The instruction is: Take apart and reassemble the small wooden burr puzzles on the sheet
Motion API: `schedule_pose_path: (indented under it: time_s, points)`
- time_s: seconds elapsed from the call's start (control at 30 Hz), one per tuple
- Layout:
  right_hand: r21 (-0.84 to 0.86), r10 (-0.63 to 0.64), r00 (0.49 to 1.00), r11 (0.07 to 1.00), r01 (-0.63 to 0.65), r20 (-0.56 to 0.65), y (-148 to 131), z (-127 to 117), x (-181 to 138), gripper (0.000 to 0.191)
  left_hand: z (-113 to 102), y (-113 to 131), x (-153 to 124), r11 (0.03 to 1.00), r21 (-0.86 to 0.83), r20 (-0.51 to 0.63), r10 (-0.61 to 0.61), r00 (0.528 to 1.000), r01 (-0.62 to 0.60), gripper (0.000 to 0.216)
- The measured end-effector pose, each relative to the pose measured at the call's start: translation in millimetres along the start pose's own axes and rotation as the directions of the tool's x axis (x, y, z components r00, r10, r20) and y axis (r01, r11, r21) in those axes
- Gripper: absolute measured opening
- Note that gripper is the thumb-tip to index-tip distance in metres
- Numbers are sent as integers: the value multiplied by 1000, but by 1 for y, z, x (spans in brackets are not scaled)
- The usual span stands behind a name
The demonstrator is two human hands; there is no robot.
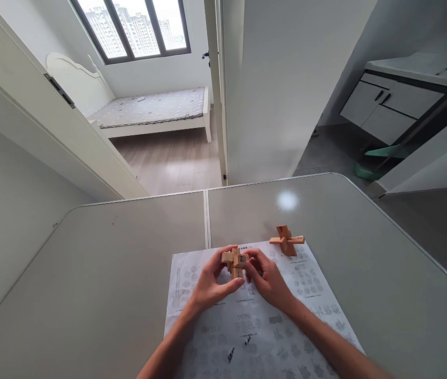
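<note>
One wooden puzzle — gripped between the left hand's fingers and the right hand's pinched fingertips — was above the printed sheet's far edge; another puzzle stood at its far right corner.

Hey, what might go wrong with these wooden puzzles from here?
The wooden burr puzzle between the left hand and right hand might shed a piece if the grip loosens. The second burr puzzle sits on the printed sheet near its far right corner, so tugging the sheet might topple it.
</note>
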State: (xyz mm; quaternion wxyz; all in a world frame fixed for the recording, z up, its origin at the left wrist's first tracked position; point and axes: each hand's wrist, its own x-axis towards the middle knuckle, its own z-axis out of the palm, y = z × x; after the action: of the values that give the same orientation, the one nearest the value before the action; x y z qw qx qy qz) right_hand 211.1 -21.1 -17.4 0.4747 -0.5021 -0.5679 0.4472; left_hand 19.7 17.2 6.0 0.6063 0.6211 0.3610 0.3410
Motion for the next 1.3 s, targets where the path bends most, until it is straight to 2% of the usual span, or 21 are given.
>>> schedule_pose_path:
  time_s: [0.17, 0.4, 0.73, 1.0, 1.2, 1.3]
  points:
    - [6, -30, 999, 1000, 30, 30, 0, 0, -1, 24, -3, -3, 0, 998, -66, 60, -16, 998, 20, 69]
    - [32, -41, 998, 999, 40, 47, 2, -2, -1, 23, -6, -4, 1, 996, -64, 112, -54, 992, 62, 68]
    - [96, -16, 987, 995, 1, 159, 2, -3, 0, 33, -6, -6, 3, 999, -38, 93, 26, 995, -23, 64]
    - [236, 33, 963, 967, -98, 267, 4, -9, 2, 39, -2, -4, 1, 994, 51, 85, 95, 992, -100, 61]
    - [391, 63, 924, 893, -221, 377, 5, -13, 5, 40, 0, 4, 0, 985, 92, 98, 136, 986, -145, 59]
    - [429, 73, 929, 872, -235, 362, 5, -12, 5, 39, 0, 3, 0, 986, 97, 90, 126, 988, -134, 61]
